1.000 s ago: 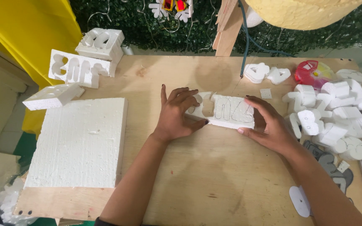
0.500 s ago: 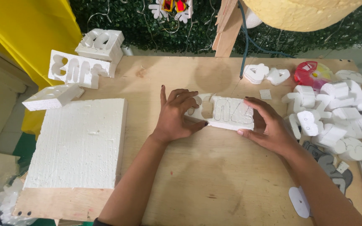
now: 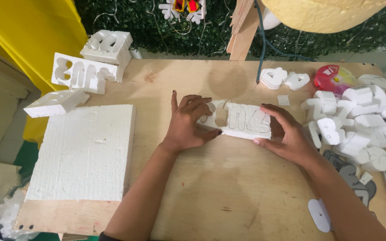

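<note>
**Fingers clamp a thin foam block with shapes already cut out of it**

The fingers (image 3: 197, 109) of the left hand (image 3: 188, 125) curl over the near left end of a white polystyrene block (image 3: 246, 120), and the thumb of the right hand (image 3: 287, 134) presses its near edge while the other fingers of that hand arch over its top right corner. Both hands grasp the block firmly; neither is released. The block lies flat on the plywood worktop (image 3: 211, 187), about midway between the left and right edges and a little toward the far edge. Dark outlines are drawn on its top, and its left part already has holes cut through it.

That left part looks like the weak spot to me. Only narrow bridges of foam remain around the holes, right under the left fingertips, and hard pressure or a twist between the two hands could snap one off. A thin taut line, perhaps a cutting wire, seems to run up from just behind the block, though I cannot tell for sure; fingers so near it could be caught.

A large foam slab (image 3: 86, 151) fills the near left corner, cut-out blocks (image 3: 90, 67) sit at the far left corner, and a heap of foam letters (image 3: 358, 120) crowds the right edge, where a stray elbow could knock pieces off.
</note>
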